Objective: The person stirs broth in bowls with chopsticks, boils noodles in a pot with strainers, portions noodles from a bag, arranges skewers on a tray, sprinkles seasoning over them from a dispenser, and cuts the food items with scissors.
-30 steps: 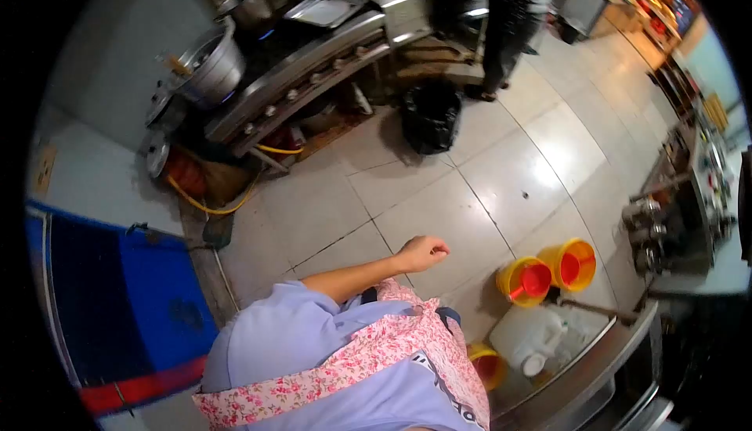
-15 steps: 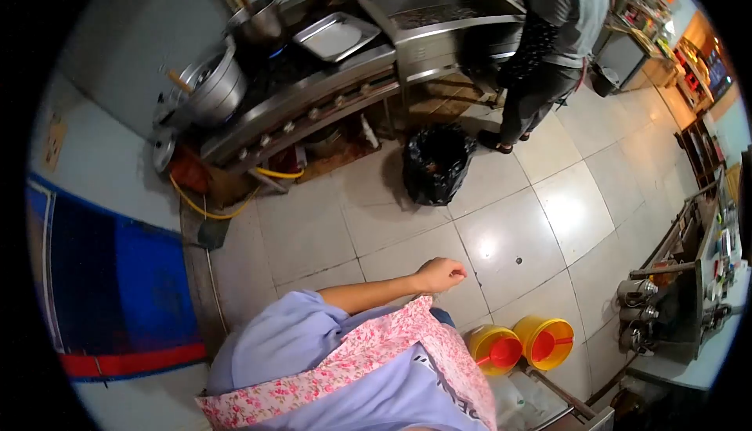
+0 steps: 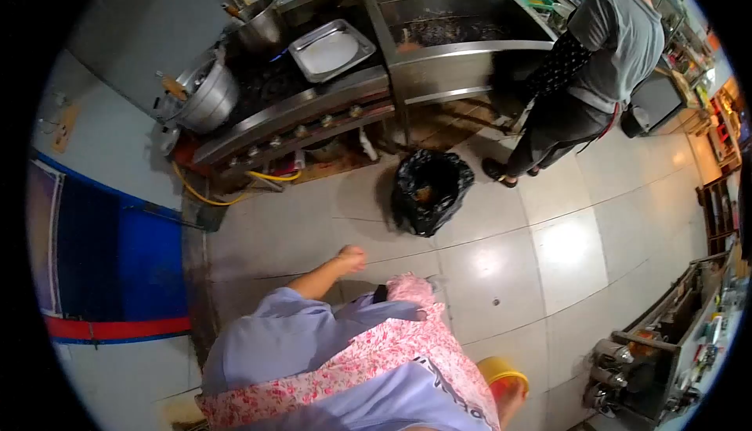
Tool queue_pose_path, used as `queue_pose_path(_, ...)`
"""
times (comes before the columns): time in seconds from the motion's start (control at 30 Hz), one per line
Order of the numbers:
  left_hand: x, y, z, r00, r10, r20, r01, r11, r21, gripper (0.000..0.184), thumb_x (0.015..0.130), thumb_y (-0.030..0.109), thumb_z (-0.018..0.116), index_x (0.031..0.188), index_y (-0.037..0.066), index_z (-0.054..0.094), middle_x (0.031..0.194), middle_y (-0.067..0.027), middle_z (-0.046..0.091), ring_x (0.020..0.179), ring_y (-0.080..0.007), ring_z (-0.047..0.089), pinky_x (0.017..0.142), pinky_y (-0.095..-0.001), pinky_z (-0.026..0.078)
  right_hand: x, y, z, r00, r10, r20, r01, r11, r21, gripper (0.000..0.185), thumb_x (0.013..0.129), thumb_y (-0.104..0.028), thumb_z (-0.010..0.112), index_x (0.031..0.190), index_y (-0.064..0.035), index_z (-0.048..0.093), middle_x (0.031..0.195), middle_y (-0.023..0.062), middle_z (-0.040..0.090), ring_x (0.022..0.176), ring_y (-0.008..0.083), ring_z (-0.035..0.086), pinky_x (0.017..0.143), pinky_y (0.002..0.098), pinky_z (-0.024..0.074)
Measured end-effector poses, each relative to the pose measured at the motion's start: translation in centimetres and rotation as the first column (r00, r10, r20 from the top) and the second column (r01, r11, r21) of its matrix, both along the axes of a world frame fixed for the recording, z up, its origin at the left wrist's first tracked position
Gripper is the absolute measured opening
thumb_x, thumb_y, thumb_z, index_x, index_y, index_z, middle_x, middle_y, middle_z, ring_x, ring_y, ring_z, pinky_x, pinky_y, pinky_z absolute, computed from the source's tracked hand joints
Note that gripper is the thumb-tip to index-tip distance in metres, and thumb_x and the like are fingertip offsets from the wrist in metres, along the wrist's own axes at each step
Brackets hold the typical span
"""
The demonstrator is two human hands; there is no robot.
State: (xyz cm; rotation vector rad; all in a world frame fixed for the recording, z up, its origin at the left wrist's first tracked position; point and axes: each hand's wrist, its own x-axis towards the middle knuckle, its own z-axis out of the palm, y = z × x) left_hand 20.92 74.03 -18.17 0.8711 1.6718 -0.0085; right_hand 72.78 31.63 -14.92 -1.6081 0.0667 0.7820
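Left hand (image 3: 352,259) is above the floor (image 3: 486,290), its fingers (image 3: 360,256) curled almost closed, holding nothing visible. Yellow bucket (image 3: 495,368) is beside the apron (image 3: 392,345); right hand (image 3: 511,403) overlaps it, but its grip I cannot tell. Tray (image 3: 328,54) lies near the stove's (image 3: 294,110) right edge.

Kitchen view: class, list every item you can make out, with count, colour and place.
Floor: one, pale, centre
Stove: one, silver and black, upper left
Pots: two, silver, on stove
Tray: one, silver, on stove
Fryer: one, silver, right of stove
Bin bag: one, black, on floor
Hose: one, yellow, below stove
Panel: one, blue, left
Co-worker: one, grey top, by fryer
Small clutter: uncountable, mixed, far right
Bucket: one, yellow, lower right
Apron: one, pink, on wearer
Hands: left, bare, over floor; right, partly visible, by bucket
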Motion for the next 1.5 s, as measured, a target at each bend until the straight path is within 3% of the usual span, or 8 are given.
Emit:
queue_pose_path(0.07, -1.6, 0.8, -1.2, 0.902, 0.425, -0.081, -0.427, 0.904, -0.019, 0.020, 0.082, 0.015, 0.053, 0.100, 0.010, 0.061, 0.081, -0.0067, 0.064, 0.068, -0.0189, 0.063, 0.058, -0.0352, 0.051, 0.1, 1.0, -1.3, 0.995, -0.078, 0.060, 0.086, 0.983, -0.164, 0.022, 0.086, -0.019, 0.056, 0.103, -0.0048, 0.055, 0.090, 0.0090, 0.058, 0.079, 0.0219, 0.058, 0.065, 0.0315, 0.0475)
queue_pose_path(0.23, -6.0, 0.1, -0.5, 0.947, 0.285, -0.145, -0.277, 0.958, 0.071, 0.023, 0.080, 0.015, 0.055, 0.101, 0.009, 0.060, 0.081, -0.0079, 0.063, 0.067, -0.0202, 0.063, 0.055, -0.0360, 0.050, 2.4, 3.5, -6.0, 0.771, 0.534, -0.346, -0.637, 0.639, -0.432, 0.025, 0.085, -0.019, 0.057, 0.106, -0.0047, 0.054, 0.086, 0.0093, 0.059, 0.073, 0.0219, 0.059, 0.059, 0.0327, 0.0474)
queue_pose_path(0.47, -19.5, -13.9, -2.0, 0.781, 0.623, -0.045, -0.624, 0.781, -0.007, 0.016, 0.085, 0.019, 0.054, 0.091, 0.007, 0.062, 0.078, -0.0082, 0.062, 0.067, -0.0210, 0.061, 0.057, -0.0378, 0.050, 8.8, 16.0, -10.6, 0.526, 0.811, -0.256, -0.788, 0.350, -0.507, 0.037, 0.085, -0.014, 0.054, 0.121, -0.0081, 0.046, 0.080, 0.0092, 0.057, 0.057, 0.0219, 0.055, 0.044, 0.0345, 0.0463)
queue_pose_path(0.63, -27.4, -16.0, -4.9, 0.846, 0.513, -0.142, -0.467, 0.844, 0.265, 0.027, 0.091, 0.032, 0.050, 0.093, 0.007, 0.059, 0.082, -0.0067, 0.061, 0.070, -0.0204, 0.059, 0.065, -0.0358, 0.051, 2.7, 25.1, -0.9, 0.678, 0.732, 0.062, -0.679, 0.656, -0.329, 0.037, 0.086, -0.010, 0.053, 0.122, -0.0035, 0.049, 0.088, 0.0086, 0.059, 0.071, 0.0159, 0.057, 0.055, 0.0284, 0.0466)
queue_pose_path(0.77, -34.7, -6.4, -7.8, 0.119, 0.933, 0.341, -0.992, 0.123, 0.010, 0.028, 0.094, 0.029, 0.049, 0.107, 0.004, 0.053, 0.096, -0.0072, 0.060, 0.084, -0.0214, 0.059, 0.076, -0.0367, 0.050, -2.7, 26.5, 0.7, 0.680, 0.674, -0.290, -0.731, 0.654, -0.194, 0.041, 0.081, -0.006, 0.056, 0.121, -0.0086, 0.049, 0.091, 0.0095, 0.061, 0.070, 0.0217, 0.058, 0.053, 0.0322, 0.0465)
queue_pose_path(0.8, -36.0, -3.0, -6.3, -0.028, 0.918, 0.395, -0.998, 0.000, -0.070, 0.030, 0.094, 0.030, 0.049, 0.107, 0.004, 0.052, 0.097, -0.0076, 0.060, 0.085, -0.0222, 0.060, 0.076, -0.0369, 0.050, -5.2, 26.2, 1.2, 0.643, 0.718, -0.265, -0.765, 0.584, -0.272, 0.030, 0.086, -0.024, 0.052, 0.109, -0.0060, 0.055, 0.089, 0.0086, 0.062, 0.076, 0.0251, 0.058, 0.072, 0.0424, 0.0470)
queue_pose_path(1.1, -51.8, 22.8, -3.0, 0.060, 0.935, 0.351, -0.997, 0.039, 0.067, 0.038, 0.091, 0.040, 0.052, 0.120, 0.020, 0.039, 0.107, -0.0098, 0.056, 0.085, -0.0265, 0.063, 0.074, -0.0438, 0.052, -23.2, 32.3, 5.0, 0.497, 0.779, -0.382, -0.802, 0.245, -0.544, 0.029, 0.085, -0.022, 0.054, 0.109, -0.0054, 0.055, 0.086, 0.0087, 0.062, 0.072, 0.0239, 0.058, 0.067, 0.0403, 0.0473)
queue_pose_path(1.5, -60.2, 31.2, -10.2, -0.268, 0.784, 0.560, -0.962, -0.190, -0.194, 0.041, 0.090, 0.045, 0.053, 0.116, 0.016, 0.041, 0.103, -0.0098, 0.056, 0.079, -0.0211, 0.064, 0.066, -0.0338, 0.056, -33.2, 36.9, 6.8, 0.501, 0.775, -0.384, -0.767, 0.193, -0.612, 0.030, 0.083, -0.019, 0.056, 0.109, -0.0046, 0.056, 0.082, 0.0089, 0.062, 0.067, 0.0224, 0.058, 0.061, 0.0375, 0.0478)
